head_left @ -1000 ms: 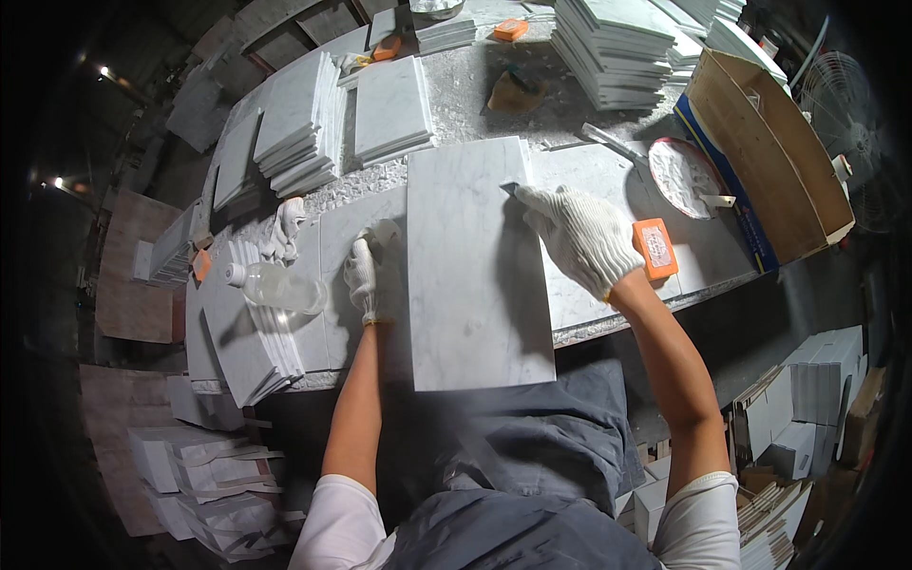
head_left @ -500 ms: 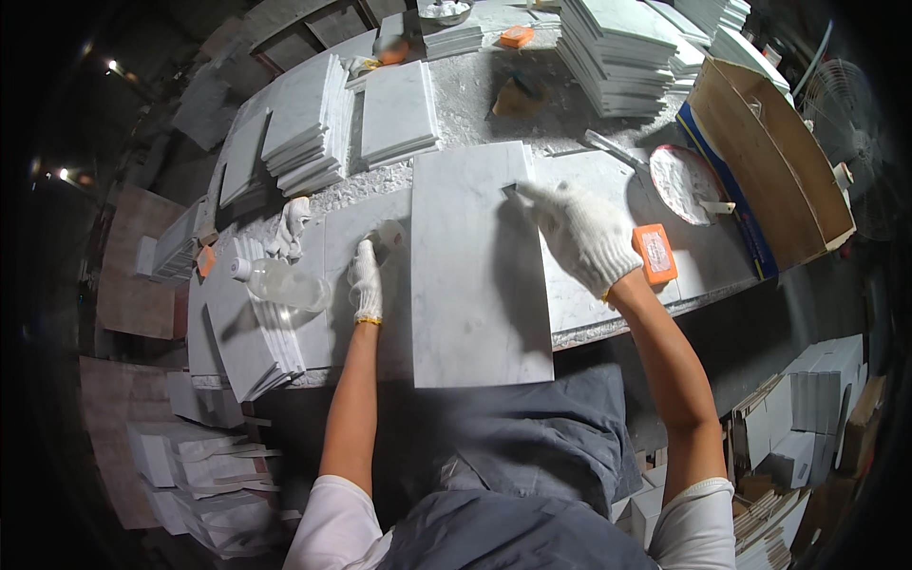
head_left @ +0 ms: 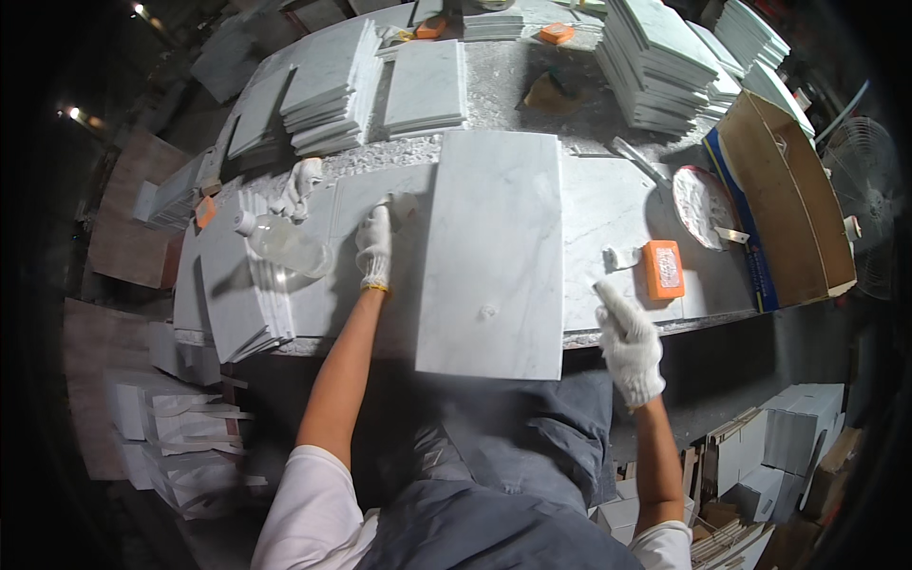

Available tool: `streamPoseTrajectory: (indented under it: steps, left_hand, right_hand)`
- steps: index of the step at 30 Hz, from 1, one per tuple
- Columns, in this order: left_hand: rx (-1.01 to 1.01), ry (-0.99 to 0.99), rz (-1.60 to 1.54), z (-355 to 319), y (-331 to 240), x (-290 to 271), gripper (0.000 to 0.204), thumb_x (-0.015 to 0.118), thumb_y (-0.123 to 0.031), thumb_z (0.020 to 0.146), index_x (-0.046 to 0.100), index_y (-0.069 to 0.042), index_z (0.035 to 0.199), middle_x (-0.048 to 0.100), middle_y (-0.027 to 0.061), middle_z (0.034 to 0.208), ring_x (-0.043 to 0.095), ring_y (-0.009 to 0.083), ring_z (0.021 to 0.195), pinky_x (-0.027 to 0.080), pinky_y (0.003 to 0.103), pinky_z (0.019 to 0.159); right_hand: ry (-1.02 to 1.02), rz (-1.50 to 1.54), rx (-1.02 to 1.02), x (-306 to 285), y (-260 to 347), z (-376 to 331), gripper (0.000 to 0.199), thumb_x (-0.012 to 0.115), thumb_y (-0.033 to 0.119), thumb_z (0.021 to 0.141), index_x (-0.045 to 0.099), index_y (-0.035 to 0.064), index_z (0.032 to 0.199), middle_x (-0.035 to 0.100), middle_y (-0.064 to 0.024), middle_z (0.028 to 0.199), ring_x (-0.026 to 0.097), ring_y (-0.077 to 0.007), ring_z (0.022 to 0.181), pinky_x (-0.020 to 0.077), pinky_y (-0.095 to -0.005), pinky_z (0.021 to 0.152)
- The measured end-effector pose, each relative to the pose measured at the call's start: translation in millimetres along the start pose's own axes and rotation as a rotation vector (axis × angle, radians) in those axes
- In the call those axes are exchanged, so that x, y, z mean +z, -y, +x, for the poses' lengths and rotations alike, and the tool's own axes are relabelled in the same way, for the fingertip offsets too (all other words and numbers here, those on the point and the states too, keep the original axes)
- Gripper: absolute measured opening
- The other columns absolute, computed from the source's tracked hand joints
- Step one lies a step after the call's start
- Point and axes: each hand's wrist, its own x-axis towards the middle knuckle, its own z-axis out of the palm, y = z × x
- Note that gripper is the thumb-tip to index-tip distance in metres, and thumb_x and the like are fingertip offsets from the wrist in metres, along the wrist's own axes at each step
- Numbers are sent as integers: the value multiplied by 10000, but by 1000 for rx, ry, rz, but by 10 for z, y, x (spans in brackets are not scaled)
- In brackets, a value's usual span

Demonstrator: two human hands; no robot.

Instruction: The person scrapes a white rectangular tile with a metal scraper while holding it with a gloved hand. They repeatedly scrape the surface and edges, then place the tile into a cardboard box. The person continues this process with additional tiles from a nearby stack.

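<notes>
A pale grey-veined marble tile lies lengthwise before me, its near end jutting past the table edge. Just left of it is my left hand in a white knit glove, closed around a small pale thing too blurred to name. My right hand, gloved too, hovers off the table's front edge to the right of the tile. Its fingers stretch forward and nothing shows in them. Ahead of it, a small greyish-white piece lies beside an orange box with a white-coated top.
A clear bottle lies on tiles at the left, near a crumpled white glove. Tile stacks stand along the back. At right are a bowl of white paste, an open cardboard box and a fan.
My right hand has come off the tile's upper right, back toward me and past the table edge. The dark tip seen at its fingers no longer shows. My left hand stays beside the tile.
</notes>
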Motion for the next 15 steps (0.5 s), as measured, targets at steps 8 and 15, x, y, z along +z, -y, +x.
streamPoseTrajectory:
  steps: [8,15]
  left_hand:
    - [119,-234,-423,-134,-702,-501,399,729,-377,949,635,-32,1124,705,191,1065,682,373,980,514,482,845]
    - [674,-116,-489,-403,-1731,-1354,426,751,-154,922,650,-140,1336,685,119,1153,673,303,1058,567,406,927]
  right_hand:
    - [-57,148,239,56,-251,-402,434,660,0,950,668,78,1378,695,-109,1107,652,-170,903,534,-296,834]
    - [-172,48,-41,291,-291,58,383,687,-19,958,666,-19,1340,731,-145,1246,688,-192,1102,527,-302,951]
